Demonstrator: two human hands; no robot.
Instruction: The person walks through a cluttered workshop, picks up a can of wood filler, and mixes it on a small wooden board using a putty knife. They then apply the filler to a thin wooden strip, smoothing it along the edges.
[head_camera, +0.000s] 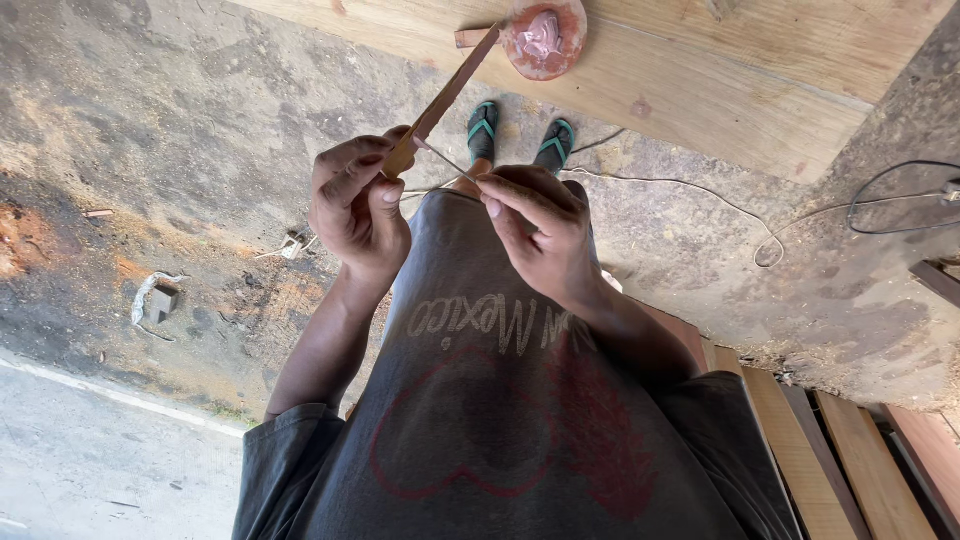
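Wooden strip (440, 100) is being gripped by the left hand (355, 205) below the plank (700, 80) while the right hand (535, 225) is pinching a thin sliver (447, 160), which looks likely to snap if tugged hard.

A person stood on a dirt floor (180, 120), both hands raised before the chest. The left hand (355, 205) gripped the lower end of a thin wooden strip (445, 95), which slanted up and away to the right. The right hand (540, 225), just beside it, pinched a thin sliver (445, 160) that met the strip's lower end. Beyond the hands, sandalled feet (520, 135) stood just before a wooden board (720, 90). On the board's near edge sat a round dish (545, 38). A cord (700, 195) trailed across the floor to the right. Wooden planks (850, 450) lay at the person's right side.
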